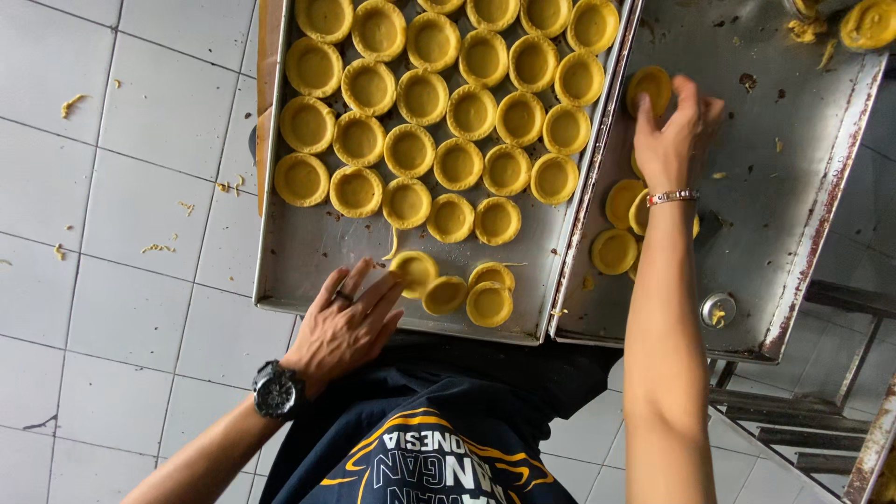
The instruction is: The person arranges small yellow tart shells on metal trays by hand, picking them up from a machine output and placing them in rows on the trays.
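Two metal baking trays lie side by side below me. The left tray (308, 247) holds several rows of yellow tart shells (457, 163). My left hand (347, 322), with a ring and a black wristwatch, rests flat on that tray's near edge, fingers spread, beside a loose shell (413, 271) and two others (489, 301). My right hand (670, 131), wearing a bracelet, reaches over the right tray (784, 187) and its fingertips pinch a single shell (649, 86). Several more shells (614, 250) sit near that wrist, partly hidden by my forearm.
White floor tiles (140, 140) with dough crumbs lie to the left. Dough scraps (868, 23) sit at the right tray's far corner. A small round metal piece (717, 310) lies on the right tray. A metal rack frame (821, 411) shows at lower right.
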